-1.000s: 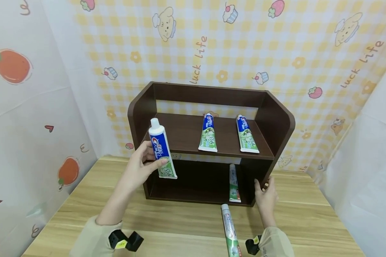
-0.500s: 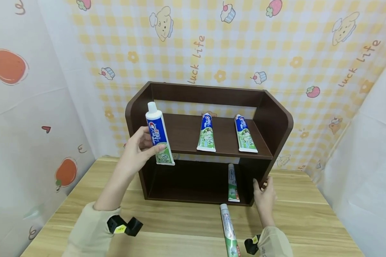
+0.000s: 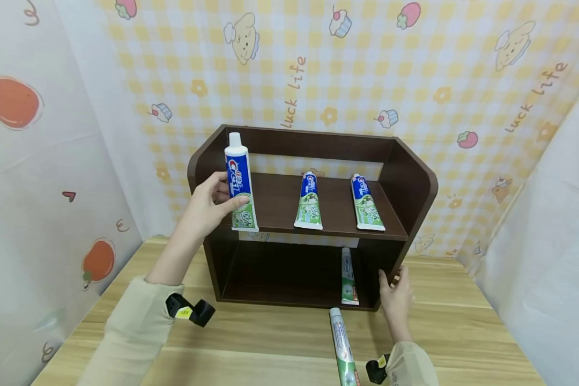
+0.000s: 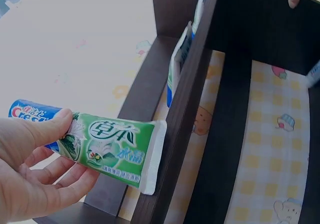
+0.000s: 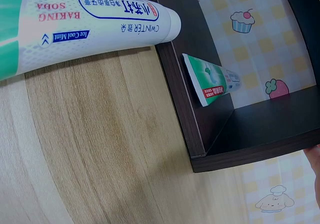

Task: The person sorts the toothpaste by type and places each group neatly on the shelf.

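My left hand (image 3: 212,206) pinches a blue and green Crest toothpaste tube (image 3: 239,177), thumb across its front. The tube stands cap up before the left part of the upper shelf. In the left wrist view, its flat white end overlaps the shelf's front edge (image 4: 172,149). Low on the right, my right hand (image 3: 398,297) grips the side panel of the dark brown two-tier rack (image 3: 313,135). Two matching tubes, one mid-shelf (image 3: 310,201) and one further right (image 3: 368,203), lie on the upper tier, caps to the back.
A white and green toothpaste tube (image 3: 349,276) lies on the lower tier at the right. Another baking soda toothpaste tube (image 3: 343,346) lies on the wooden table (image 3: 265,327) before the rack. Behind the rack hangs a yellow checked cloth (image 3: 270,102).
My left hand has raised the Crest tube from in front of the lower tier to the upper shelf, turning it more upright. My right hand keeps its grip on the rack.
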`<act>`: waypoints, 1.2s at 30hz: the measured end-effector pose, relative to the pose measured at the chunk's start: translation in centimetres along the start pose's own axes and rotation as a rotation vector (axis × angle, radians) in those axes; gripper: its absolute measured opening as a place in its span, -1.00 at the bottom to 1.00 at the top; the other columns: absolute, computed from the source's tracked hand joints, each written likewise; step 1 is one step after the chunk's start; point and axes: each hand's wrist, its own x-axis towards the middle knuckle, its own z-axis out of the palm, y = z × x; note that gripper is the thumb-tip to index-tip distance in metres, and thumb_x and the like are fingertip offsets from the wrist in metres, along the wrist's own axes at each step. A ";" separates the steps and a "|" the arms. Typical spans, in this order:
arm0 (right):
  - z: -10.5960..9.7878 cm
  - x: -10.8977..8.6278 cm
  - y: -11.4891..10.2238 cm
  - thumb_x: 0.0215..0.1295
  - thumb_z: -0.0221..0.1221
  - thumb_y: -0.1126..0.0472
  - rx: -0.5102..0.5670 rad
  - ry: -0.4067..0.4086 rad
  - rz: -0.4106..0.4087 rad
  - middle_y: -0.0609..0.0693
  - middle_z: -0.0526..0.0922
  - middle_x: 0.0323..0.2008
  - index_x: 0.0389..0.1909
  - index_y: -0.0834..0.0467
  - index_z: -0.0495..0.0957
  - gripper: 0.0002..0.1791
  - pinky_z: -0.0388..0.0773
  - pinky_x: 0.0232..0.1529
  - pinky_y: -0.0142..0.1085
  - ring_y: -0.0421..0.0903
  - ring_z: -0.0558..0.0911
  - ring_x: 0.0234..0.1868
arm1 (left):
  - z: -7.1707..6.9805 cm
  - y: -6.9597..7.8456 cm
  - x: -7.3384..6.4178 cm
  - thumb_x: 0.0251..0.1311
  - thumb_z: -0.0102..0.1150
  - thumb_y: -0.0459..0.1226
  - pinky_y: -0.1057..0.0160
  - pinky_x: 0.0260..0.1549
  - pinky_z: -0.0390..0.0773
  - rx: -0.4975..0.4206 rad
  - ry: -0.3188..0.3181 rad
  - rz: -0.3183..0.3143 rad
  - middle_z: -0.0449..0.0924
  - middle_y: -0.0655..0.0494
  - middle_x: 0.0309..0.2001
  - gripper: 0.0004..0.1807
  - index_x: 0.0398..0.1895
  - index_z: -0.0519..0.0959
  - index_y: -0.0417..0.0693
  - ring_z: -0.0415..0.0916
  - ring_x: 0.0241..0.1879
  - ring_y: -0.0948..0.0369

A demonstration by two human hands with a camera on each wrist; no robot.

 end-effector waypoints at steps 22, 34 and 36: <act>0.0 -0.1 0.3 0.18 0.16 0.23 -0.013 0.014 -0.006 0.27 0.58 -0.22 -0.19 0.24 0.34 -0.74 0.40 -0.21 0.08 0.26 0.61 -0.20 | 0.9 0.0 5.8 0.26 0.02 -0.11 0.12 -0.02 0.51 0.183 -0.188 -0.318 0.38 -0.23 0.04 -0.42 0.21 0.22 -0.33 0.42 -0.08 0.05; 0.0 -0.2 0.1 0.16 0.17 0.26 -0.001 0.023 -0.033 0.26 0.59 -0.23 -0.22 0.26 0.36 -0.76 0.47 -0.24 0.04 0.26 0.62 -0.23 | 2.5 -0.4 6.5 0.20 0.09 -0.07 0.22 -0.21 0.50 0.344 -0.127 -0.346 0.45 -0.17 -0.03 -0.51 0.06 0.38 -0.23 0.42 -0.18 0.08; 0.0 -0.3 0.2 0.16 0.17 0.26 0.000 0.020 -0.022 0.26 0.59 -0.22 -0.23 0.25 0.36 -0.77 0.43 -0.21 0.06 0.26 0.62 -0.22 | 2.6 -0.4 6.3 0.19 0.10 -0.09 0.22 -0.22 0.49 0.369 -0.119 -0.309 0.45 -0.18 -0.04 -0.52 0.05 0.39 -0.24 0.42 -0.18 0.06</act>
